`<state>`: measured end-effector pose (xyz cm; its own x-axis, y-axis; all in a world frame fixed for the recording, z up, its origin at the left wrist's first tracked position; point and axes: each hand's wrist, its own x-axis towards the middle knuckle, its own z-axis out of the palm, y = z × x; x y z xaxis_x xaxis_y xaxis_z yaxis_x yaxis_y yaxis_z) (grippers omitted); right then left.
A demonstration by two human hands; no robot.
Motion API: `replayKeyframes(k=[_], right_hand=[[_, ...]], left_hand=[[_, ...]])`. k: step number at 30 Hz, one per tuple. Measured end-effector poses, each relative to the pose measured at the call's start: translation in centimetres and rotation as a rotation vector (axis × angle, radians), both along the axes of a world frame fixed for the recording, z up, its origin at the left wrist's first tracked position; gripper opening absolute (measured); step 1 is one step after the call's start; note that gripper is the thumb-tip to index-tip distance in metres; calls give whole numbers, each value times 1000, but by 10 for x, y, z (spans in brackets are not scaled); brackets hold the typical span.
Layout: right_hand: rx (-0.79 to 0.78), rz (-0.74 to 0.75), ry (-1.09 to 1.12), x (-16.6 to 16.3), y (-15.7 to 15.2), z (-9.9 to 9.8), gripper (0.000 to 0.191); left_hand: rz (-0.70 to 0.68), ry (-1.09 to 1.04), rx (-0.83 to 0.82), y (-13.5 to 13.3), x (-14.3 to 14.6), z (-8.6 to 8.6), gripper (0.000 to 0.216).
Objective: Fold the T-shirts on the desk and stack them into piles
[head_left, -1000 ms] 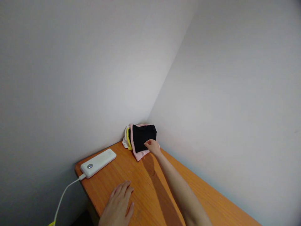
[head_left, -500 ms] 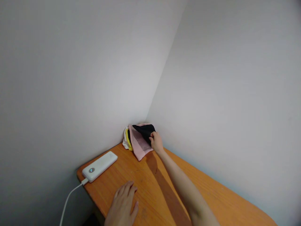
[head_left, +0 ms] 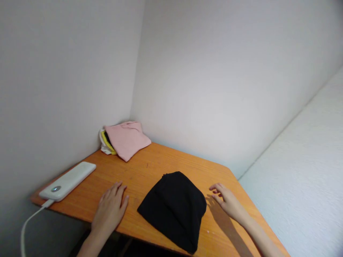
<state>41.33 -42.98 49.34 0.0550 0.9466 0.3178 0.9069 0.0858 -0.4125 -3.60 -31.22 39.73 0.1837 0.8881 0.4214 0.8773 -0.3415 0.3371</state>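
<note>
A black beanie-shaped cloth hat (head_left: 174, 210) lies on the wooden table (head_left: 136, 185) in front of me, its surface creased and its lower corner close to the near edge. My left hand (head_left: 111, 205) rests flat on the tabletop to the left of the hat, fingers stretched out, not touching it. Just right of the hat, my right hand (head_left: 223, 198) hovers above its own shadow with loosely curled fingers apart and nothing in them. A pink cloth piece (head_left: 128, 139) tops a small pile in the far left corner.
Beneath the pink piece, yellow cloth (head_left: 108, 144) and white cloth (head_left: 105, 148) stick out, with a bit of black. A white power bank (head_left: 71, 180) lies along the left edge, its white cable (head_left: 26, 226) hanging off. Walls (head_left: 203, 89) enclose the table's left, back and right.
The black hat has come from the corner pile to the table's front, and my right hand has let go of it. The pink cloth now lies flatter. My view has swung right.
</note>
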Motion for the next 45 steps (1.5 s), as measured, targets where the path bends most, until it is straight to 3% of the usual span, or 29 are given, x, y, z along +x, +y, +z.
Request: replayKeyframes(k=[2,5,7,10,12,15,18,20,22,26,29,33,39,45], right_hand=[[-22,-3,-12,-28,-25,-1,17],[-32,35,-41,-96,-43,-6,18],[-29,72,-75,-143,-44,-17,21],[-6,136,-195,-188,-35,-39,45],[-15,196,-272,-193,-24,-51,60],[-2,191,-356,-171,-5,-56,65],[143,-24,-409,-145,6,-51,65],[245,-161,-356,-140,3,-48,58],[293,-224,-251,-147,-7,-47,40],[277,-299,-66,-178,-35,-54,15],[252,-402,25,-199,-53,-63,19],[171,-507,106,-222,-66,-68,35],[77,-461,307,-256,-57,-67,38],[125,-404,481,-270,-32,-74,33]], left_hand=[[-20,-36,3,11,-14,-3,45],[-100,-165,-24,21,-17,-2,47],[-226,-240,-47,21,-6,4,46],[-497,-229,-94,8,15,16,44],[-623,-155,-146,-9,23,25,48],[-724,-47,-240,-47,20,47,40],[-872,-32,-338,-79,11,72,29],[-878,-81,-355,-82,6,81,29],[-806,-129,-307,-70,3,80,32],[-770,-57,-203,-37,10,58,40],[-791,40,-164,-29,20,46,42],[-763,15,-146,-32,25,50,22],[-834,-266,-377,-35,28,59,38],[-912,-558,-695,-56,41,42,42]])
